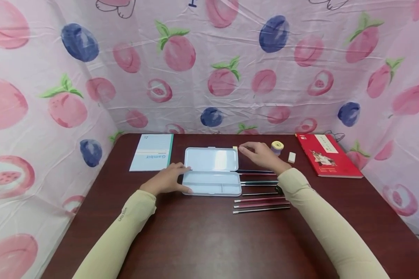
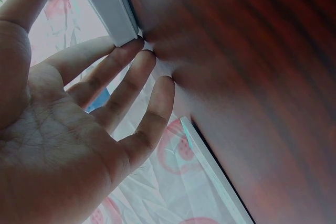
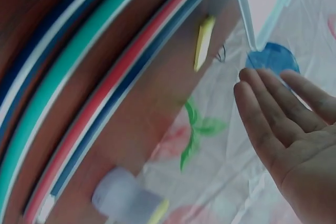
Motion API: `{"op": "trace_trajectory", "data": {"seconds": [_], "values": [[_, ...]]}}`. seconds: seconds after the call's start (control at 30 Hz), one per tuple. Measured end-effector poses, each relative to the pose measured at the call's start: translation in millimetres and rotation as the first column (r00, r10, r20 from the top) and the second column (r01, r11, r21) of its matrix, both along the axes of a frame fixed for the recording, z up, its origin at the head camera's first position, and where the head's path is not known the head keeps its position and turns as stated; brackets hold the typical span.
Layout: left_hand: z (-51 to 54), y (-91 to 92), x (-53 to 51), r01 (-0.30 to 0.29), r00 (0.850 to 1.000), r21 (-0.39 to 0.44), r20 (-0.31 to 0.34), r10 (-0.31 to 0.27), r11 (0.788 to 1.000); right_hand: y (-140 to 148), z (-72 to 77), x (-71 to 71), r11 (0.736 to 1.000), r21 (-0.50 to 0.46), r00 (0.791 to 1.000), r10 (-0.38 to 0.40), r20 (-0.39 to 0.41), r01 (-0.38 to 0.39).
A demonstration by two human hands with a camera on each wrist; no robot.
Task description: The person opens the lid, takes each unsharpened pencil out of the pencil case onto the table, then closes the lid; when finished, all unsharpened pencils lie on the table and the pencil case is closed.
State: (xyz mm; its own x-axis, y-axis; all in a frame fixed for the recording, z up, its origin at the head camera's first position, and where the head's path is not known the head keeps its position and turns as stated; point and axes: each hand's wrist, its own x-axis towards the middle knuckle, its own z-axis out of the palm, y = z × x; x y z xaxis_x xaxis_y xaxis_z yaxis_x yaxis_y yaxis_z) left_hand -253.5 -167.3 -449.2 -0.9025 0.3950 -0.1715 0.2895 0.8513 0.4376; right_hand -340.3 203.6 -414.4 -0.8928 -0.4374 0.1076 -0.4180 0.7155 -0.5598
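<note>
A pale plastic pencil case point(image 1: 209, 188) lies unfolded on the table, its lid point(image 1: 209, 159) tilted back on the far side and its compartments bare. My left hand point(image 1: 167, 179) rests at the case's left side, thumb by the front corner. In the left wrist view its fingers point(image 2: 123, 98) are spread, with a fingertip against the case edge. Just right of the lid hovers my right hand point(image 1: 260, 155), holding nothing. The right wrist view shows its fingers point(image 3: 268, 103) extended, apart from the lid corner point(image 3: 257, 35). Several pencils point(image 1: 260, 200) lie right of the case, partly under the right arm.
A small yellow block point(image 1: 235, 148) sits beside the lid. Behind the right hand stand a purple-and-yellow round container point(image 1: 277, 146) and a white eraser point(image 1: 291, 157). A notebook point(image 1: 151, 153) lies at the far left, a red book point(image 1: 329, 155) at the far right. Patterned cloth point(image 1: 209, 77) hangs behind.
</note>
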Motion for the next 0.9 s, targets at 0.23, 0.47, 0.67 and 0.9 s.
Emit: {"op": "trace_trajectory", "data": {"seconds": [0.23,0.47,0.67,0.9], "values": [[0.3,2.1,-0.6,-0.012,1.000,0.011,0.008,0.012,1.000,-15.9,-12.2,-6.0,0.999,0.031,0.998,0.018,0.058,-0.020],[0.1,2.1,-1.2,-0.044,0.999,0.043,0.025,0.043,0.998,-19.7,-15.3,-6.3,0.998,-0.064,0.998,0.004,0.069,0.001],[0.2,5.2,0.2,-0.135,0.991,0.171,0.034,0.132,0.976,-22.5,-9.8,5.0,0.994,-0.106,1.000,0.013,-0.010,-0.014],[1.1,6.6,2.0,-0.184,0.983,0.218,0.023,0.183,0.959,-21.9,-3.9,25.0,0.978,-0.207,0.999,-0.015,-0.036,0.008]]}}
